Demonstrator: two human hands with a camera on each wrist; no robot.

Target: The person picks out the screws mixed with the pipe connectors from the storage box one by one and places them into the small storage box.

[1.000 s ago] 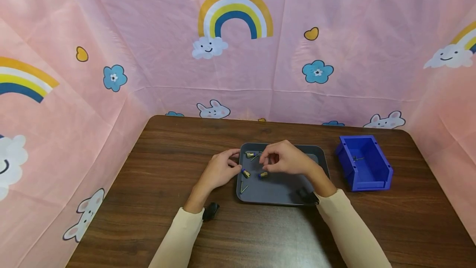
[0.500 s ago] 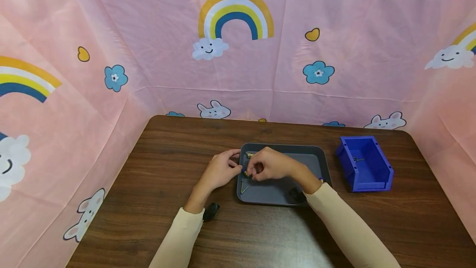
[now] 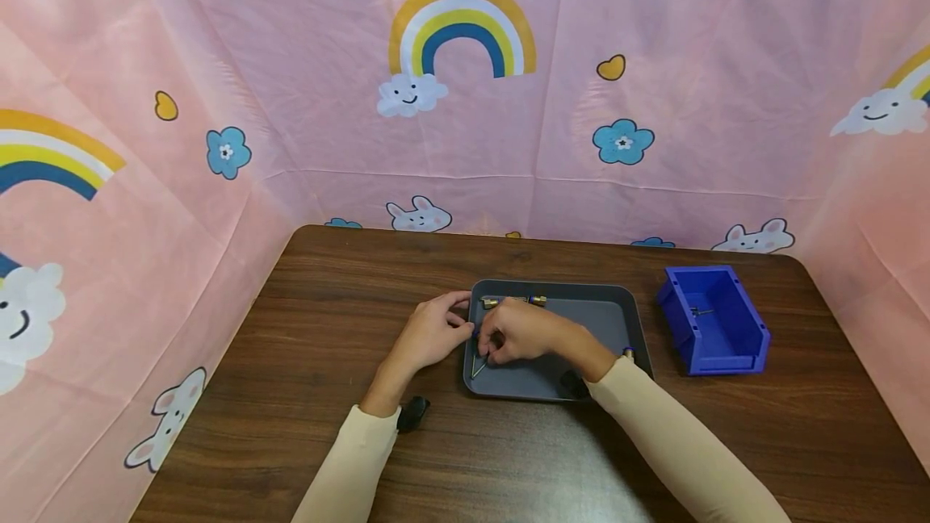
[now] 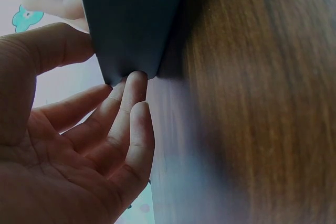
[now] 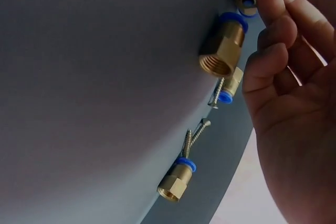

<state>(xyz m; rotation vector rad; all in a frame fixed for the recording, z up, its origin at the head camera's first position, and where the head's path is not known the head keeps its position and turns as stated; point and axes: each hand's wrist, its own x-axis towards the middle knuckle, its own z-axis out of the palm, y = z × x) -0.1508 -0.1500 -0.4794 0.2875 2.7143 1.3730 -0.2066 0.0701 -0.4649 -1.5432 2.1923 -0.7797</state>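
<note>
At the left end of the dark grey tray (image 3: 581,386), my left hand (image 3: 434,333) holds the rim and corner, thumb at the rim and fingers against the outside in the left wrist view. My right hand (image 3: 519,333) is inside the tray, its thumb and index finger drawn together beside two thin screws (image 3: 477,368); I cannot tell whether it pinches one. In the right wrist view, a brass fitting (image 5: 245,1) with a blue collar lies right at its fingers, and a larger-looking brass fitting (image 5: 226,48) is nearby. The thumb tip is out of that view.
Along the tray's far wall lie more brass fittings (image 5: 178,182) and screws (image 5: 189,142). Another fitting (image 3: 629,354) sits at the tray's right end. A blue bin (image 3: 715,329) with a few small screws (image 3: 699,311) inside stands right of the tray on the wooden table (image 3: 349,289).
My right hand has moved left across the tray, then slightly toward me to the two screws. Fittings at the far wall and right end came into sight. The left hand stays put.
</note>
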